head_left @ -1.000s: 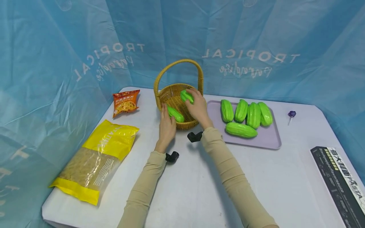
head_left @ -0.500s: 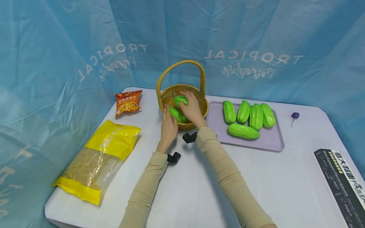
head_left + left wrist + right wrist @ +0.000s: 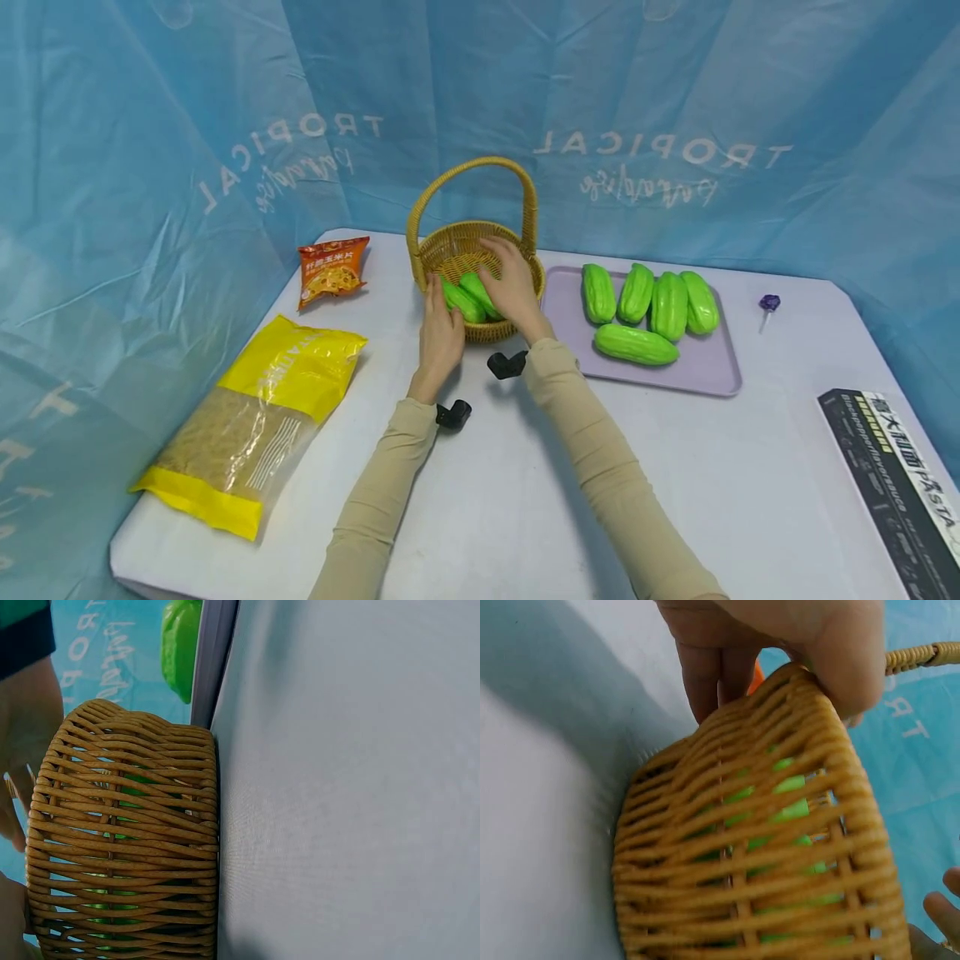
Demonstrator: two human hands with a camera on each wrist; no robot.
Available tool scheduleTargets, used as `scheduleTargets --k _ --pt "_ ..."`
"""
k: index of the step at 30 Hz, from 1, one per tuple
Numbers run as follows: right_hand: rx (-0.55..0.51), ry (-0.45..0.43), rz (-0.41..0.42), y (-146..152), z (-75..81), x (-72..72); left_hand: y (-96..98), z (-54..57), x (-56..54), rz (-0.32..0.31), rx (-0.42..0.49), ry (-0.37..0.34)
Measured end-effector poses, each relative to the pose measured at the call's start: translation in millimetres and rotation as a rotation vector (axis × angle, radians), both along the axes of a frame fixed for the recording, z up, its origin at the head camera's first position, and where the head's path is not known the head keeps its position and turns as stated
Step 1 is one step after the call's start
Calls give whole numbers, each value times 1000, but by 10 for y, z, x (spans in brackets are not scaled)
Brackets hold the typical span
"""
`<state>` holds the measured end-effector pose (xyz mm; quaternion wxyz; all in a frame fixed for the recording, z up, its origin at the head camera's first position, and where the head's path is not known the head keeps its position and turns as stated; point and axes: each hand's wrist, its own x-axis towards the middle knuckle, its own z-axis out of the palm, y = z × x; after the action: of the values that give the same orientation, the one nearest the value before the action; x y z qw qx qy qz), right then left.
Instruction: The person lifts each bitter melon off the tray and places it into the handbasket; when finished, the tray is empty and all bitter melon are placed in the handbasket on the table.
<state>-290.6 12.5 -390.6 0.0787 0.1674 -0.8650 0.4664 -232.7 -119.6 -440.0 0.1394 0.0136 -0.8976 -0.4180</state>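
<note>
A wicker basket (image 3: pixel 491 332) with a tall arched handle stands at the back middle of the table. My left hand (image 3: pixel 441 333) grips its left rim; in the right wrist view, the thumb lies over the rim and the fingers (image 3: pixel 700 682) reach down outside. Two ridged green fruits lie side by side inside: one fruit (image 3: pixel 459 302) by my left hand, the other fruit (image 3: pixel 472 284) partly hidden behind my right hand. Over the basket's right side my right hand (image 3: pixel 516 293) has its fingers spread and holds nothing. Green shows through the weave in both wrist views.
A lilac tray (image 3: pixel 705 379) with several more green fruits (image 3: pixel 636 344) stands just right of the basket. An orange snack bag (image 3: pixel 332 271) and a yellow pasta bag (image 3: pixel 255 425) lie left. A lollipop (image 3: pixel 769 303) and a black pasta box (image 3: pixel 892 475) lie right.
My right hand has lowered the second green fruit into the basket beside the first and let it go, its fingers now apart. My left hand stays on the rim.
</note>
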Motion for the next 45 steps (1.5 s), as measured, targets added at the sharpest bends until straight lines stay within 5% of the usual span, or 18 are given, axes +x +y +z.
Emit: scheduleTargets --k 45 --pt "-75 -14 -356 1137 -281 98 13 -13 1 -13 19 -6"
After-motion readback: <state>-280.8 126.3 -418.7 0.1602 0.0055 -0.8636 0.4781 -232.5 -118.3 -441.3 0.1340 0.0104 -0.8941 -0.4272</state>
